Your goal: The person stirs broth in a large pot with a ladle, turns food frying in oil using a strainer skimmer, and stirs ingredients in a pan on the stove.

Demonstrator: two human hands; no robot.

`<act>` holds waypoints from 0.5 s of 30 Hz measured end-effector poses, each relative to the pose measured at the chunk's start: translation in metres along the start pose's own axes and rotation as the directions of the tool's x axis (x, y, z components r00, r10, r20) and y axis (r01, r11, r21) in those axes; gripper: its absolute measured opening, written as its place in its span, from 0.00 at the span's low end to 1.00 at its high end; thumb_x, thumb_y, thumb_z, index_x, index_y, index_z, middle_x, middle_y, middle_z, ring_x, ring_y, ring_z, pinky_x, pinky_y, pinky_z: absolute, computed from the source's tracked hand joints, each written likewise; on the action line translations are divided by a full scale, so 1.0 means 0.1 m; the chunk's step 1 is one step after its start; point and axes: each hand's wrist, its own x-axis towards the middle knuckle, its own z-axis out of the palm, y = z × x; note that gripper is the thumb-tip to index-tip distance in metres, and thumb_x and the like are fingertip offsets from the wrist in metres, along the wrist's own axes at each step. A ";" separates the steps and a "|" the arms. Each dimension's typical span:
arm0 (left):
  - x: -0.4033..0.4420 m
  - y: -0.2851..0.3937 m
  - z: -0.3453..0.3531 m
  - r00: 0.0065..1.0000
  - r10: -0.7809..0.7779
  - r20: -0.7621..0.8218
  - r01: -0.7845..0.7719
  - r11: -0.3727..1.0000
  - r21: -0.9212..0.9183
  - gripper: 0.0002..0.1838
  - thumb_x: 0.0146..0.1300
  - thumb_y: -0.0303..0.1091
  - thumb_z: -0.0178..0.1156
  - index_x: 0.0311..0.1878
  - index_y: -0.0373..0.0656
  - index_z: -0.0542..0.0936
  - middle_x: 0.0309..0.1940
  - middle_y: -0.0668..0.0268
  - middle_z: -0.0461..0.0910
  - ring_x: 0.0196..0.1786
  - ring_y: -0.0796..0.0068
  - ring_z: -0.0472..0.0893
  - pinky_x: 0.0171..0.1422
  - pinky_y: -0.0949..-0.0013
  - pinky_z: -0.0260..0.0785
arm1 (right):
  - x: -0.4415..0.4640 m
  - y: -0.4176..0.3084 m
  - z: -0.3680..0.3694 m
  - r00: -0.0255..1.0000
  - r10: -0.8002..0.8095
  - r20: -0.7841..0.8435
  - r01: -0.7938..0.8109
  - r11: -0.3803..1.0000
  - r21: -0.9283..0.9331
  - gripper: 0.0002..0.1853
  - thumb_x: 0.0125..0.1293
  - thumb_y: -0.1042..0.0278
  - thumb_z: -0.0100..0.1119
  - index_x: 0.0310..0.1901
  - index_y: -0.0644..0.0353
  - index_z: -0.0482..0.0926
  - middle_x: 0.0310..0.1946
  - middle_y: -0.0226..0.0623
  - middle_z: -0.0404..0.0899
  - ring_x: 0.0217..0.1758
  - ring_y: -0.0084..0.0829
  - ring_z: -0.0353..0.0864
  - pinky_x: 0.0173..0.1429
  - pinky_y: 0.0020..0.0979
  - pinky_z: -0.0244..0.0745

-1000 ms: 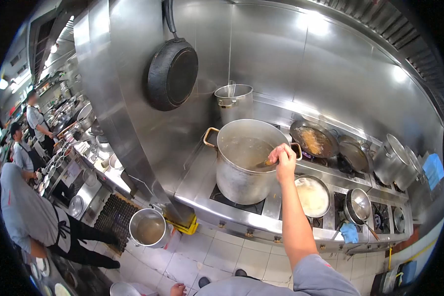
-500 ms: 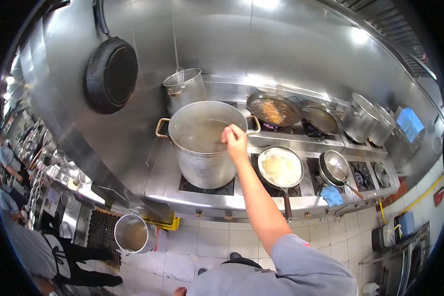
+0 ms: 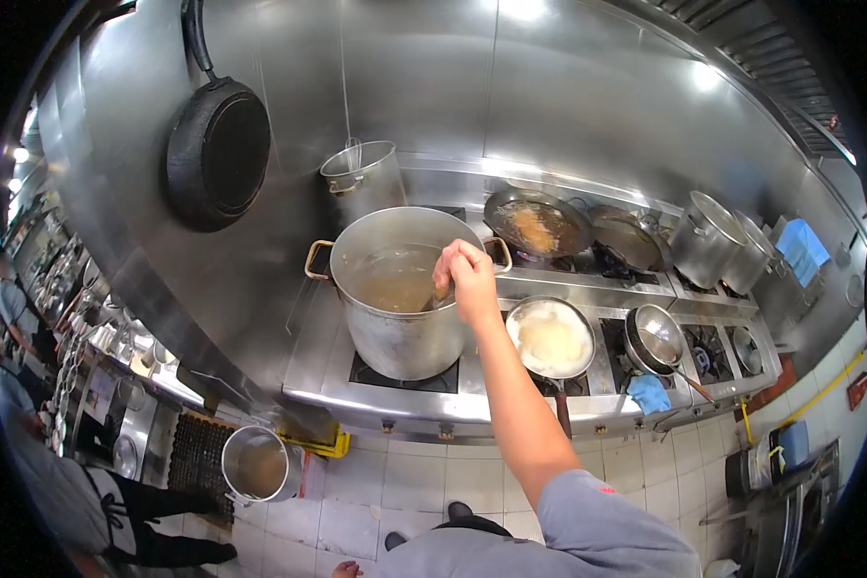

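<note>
My right hand (image 3: 466, 279) is closed in a fist over the right side of a large stockpot (image 3: 400, 337). It grips a stirring utensil (image 3: 439, 297) with a brownish handle, which slants down into the pot. The utensil's lower end is hidden, so its kind cannot be made out. Cloudy, light-brown liquid (image 3: 395, 286) partly fills the pot, which stands on a front burner. Only a small part of my left hand (image 3: 348, 569) shows at the bottom edge, low by my body; what its fingers do is unclear.
A frying pan (image 3: 550, 337) with pale frothy contents sits to the right. Behind it, a wok (image 3: 538, 223) holds something orange-brown in oil. A pot of liquid (image 3: 260, 467) stands low on the left. A co-worker (image 3: 116, 506) is at lower left.
My right fist has turned slightly, and the utensil's handle now shows beneath it, slanting into the pot. The whole view has shifted a little.
</note>
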 end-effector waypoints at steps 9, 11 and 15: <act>-0.10 -0.12 0.16 0.994 -0.103 -0.043 0.091 0.973 -0.212 0.17 0.54 0.34 0.61 0.44 0.33 0.78 0.27 0.66 0.79 0.28 0.76 0.75 0.33 0.74 0.68 | 0.06 0.55 -0.19 0.999 -0.038 -0.035 0.041 0.995 0.090 0.11 0.63 0.73 0.42 0.23 0.62 0.67 0.18 0.32 0.69 0.23 0.24 0.68 0.32 0.27 0.66; -0.16 -0.17 0.19 0.987 -0.152 -0.060 0.135 0.966 -0.222 0.16 0.54 0.33 0.61 0.44 0.33 0.78 0.26 0.66 0.78 0.27 0.77 0.75 0.32 0.74 0.67 | 0.02 0.65 -0.22 0.995 -0.086 -0.041 0.088 0.995 0.054 0.13 0.66 0.72 0.44 0.23 0.62 0.67 0.18 0.31 0.69 0.23 0.22 0.67 0.33 0.26 0.67; -0.24 -0.21 0.20 0.990 -0.140 -0.010 0.135 0.972 -0.193 0.16 0.54 0.33 0.61 0.44 0.34 0.77 0.26 0.66 0.78 0.26 0.77 0.74 0.29 0.73 0.66 | -0.01 0.61 -0.20 0.998 -0.048 -0.046 0.047 0.998 -0.029 0.14 0.67 0.71 0.46 0.22 0.61 0.66 0.16 0.30 0.67 0.21 0.20 0.65 0.29 0.24 0.63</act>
